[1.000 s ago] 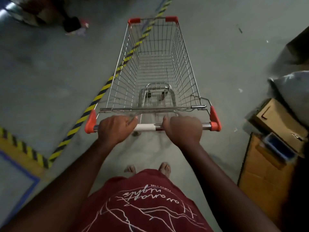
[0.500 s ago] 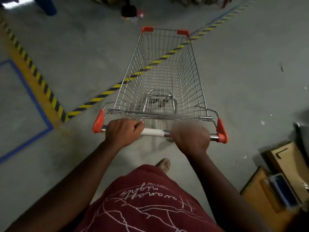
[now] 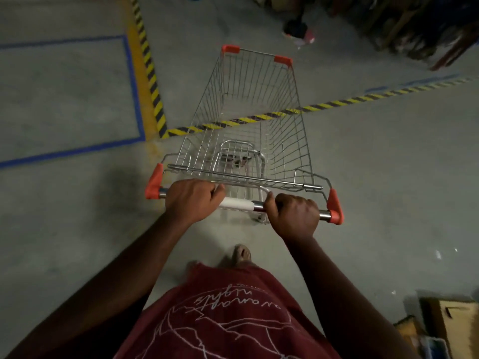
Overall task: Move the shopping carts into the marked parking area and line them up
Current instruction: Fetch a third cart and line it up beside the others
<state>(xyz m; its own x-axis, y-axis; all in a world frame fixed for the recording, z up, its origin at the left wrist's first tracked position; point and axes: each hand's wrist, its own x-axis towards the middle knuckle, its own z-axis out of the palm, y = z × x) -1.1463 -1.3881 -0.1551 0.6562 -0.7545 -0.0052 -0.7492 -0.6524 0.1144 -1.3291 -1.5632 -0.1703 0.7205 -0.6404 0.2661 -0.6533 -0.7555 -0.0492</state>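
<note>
An empty wire shopping cart (image 3: 248, 120) with orange corner caps stands in front of me on the grey concrete floor. My left hand (image 3: 191, 200) grips the left part of its handle bar (image 3: 237, 203), and my right hand (image 3: 294, 216) grips the right part. The basket points away from me and crosses a yellow-and-black striped floor line (image 3: 363, 101). At the upper left, blue tape (image 3: 133, 86) outlines a marked rectangle, with a second striped line (image 3: 150, 71) running along its right side.
Cardboard boxes (image 3: 451, 320) lie on the floor at the lower right. A dark object (image 3: 295, 29) sits on the floor beyond the cart. Dim shelving or furniture (image 3: 414, 24) fills the upper right. My bare foot (image 3: 242, 253) shows below the handle.
The cart and my view have swung round, so the striped line now runs across under the basket and the blue-taped rectangle has come into view at the upper left. Both hands still hold the handle.
</note>
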